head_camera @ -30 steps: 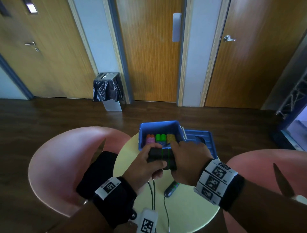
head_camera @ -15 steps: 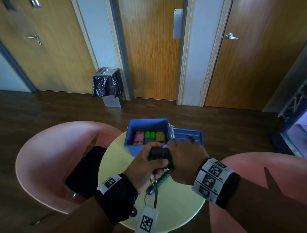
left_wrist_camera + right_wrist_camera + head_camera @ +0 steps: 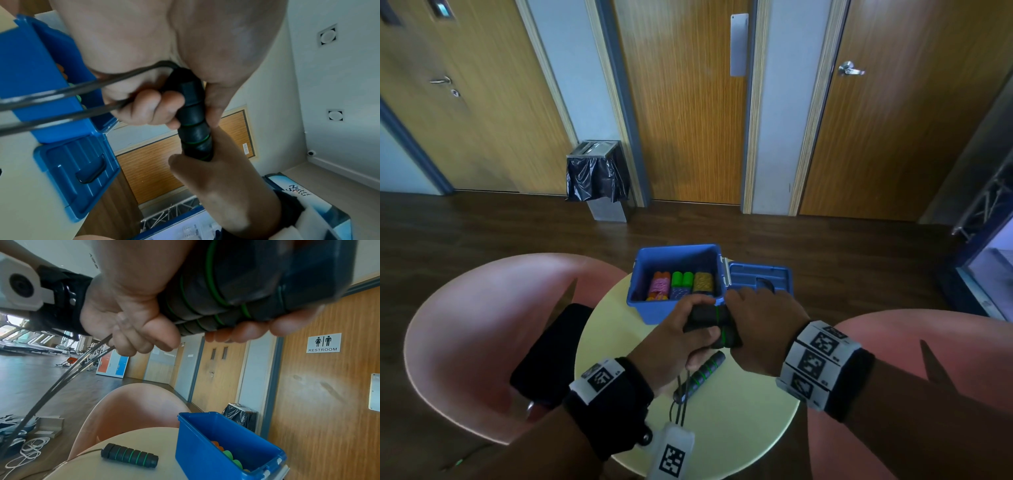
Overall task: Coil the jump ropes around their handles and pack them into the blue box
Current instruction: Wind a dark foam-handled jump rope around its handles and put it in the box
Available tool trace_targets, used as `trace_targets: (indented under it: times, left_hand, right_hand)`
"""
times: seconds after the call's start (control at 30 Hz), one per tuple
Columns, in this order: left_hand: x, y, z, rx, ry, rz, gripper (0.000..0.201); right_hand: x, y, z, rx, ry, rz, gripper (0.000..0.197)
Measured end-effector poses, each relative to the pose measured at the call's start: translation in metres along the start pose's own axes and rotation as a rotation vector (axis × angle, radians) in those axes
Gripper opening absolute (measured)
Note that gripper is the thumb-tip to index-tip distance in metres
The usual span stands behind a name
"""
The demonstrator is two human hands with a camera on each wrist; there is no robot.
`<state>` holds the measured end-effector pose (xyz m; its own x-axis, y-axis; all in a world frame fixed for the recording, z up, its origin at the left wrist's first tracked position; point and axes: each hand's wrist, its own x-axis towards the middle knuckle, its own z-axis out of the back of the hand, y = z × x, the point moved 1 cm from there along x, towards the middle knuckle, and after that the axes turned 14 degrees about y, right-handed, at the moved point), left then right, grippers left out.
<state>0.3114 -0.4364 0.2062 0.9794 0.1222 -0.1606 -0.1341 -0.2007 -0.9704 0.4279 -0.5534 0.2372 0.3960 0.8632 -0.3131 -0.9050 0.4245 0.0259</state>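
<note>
Both hands hold black foam handles with green rings just in front of the blue box. My left hand grips the left end and pinches two dark cords hanging from it. My right hand wraps the right end, where the handles look bundled side by side. Another black, green-ringed handle lies loose on the table below my hands. The box stands open and holds pink, green and yellow coiled ropes. Its lid lies flat to its right.
The round pale yellow table is small, with pink chairs left and right. A black pouch lies on the left chair. A lined bin stands by the doors. White rope and cardboard lie on the floor.
The loose handle on the table has slid a little toward the box and turned. Both hands keep their grip on the held handles near the box front.
</note>
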Motion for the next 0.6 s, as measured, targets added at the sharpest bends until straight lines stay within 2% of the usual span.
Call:
trace_targets:
  times: [0.17,0.27,0.5,0.6]
  left_hand:
    - [0.005,0.001,-0.003,0.066,-0.008,0.026,0.046]
    - [0.006,0.004,-0.007,0.145,-0.008,0.039,0.034]
    - [0.012,0.014,-0.010,0.393,-0.289,-0.034,0.005]
    - [0.011,0.012,-0.008,0.429,-0.295,-0.046,0.018]
  right_hand:
    - [0.003,-0.007,-0.003,0.003,0.019,0.014,0.041]
    - [0.002,-0.008,-0.007,0.018,0.037,0.001,0.040]
    - [-0.005,0.002,-0.010,0.089,0.020,0.048,0.038]
    - [-0.003,0.001,-0.008,0.107,0.020,0.006,0.032]
